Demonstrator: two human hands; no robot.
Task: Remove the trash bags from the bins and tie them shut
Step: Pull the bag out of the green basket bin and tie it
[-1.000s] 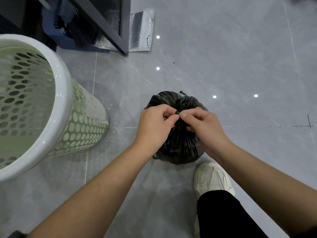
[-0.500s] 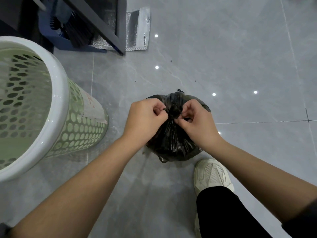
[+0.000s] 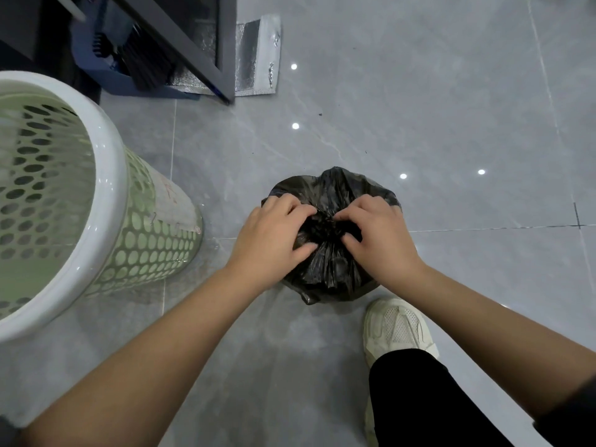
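Note:
A full black trash bag (image 3: 329,272) sits on the grey tiled floor in the middle of the view. Its top is gathered into a bunch at the centre. My left hand (image 3: 274,240) lies on the bag's left side, fingertips curled into the bunched plastic. My right hand (image 3: 377,237) lies on the right side, its fingers also pinching the gathered top. The knot itself is partly hidden between my fingers. A pale green perforated bin (image 3: 109,201) with a white rim stands at the left, with no bag in it.
My white shoe (image 3: 396,327) and black trouser leg stand just right of the bag. At the top left are a dark metal frame (image 3: 196,56), a blue dustpan with a black brush (image 3: 129,59) and a silver foil sheet (image 3: 258,56).
My hands have dropped from pulling the bag's ends apart above the bag to resting on its top, fingers spread wider over the bunched plastic. The bag looks flatter and wider.

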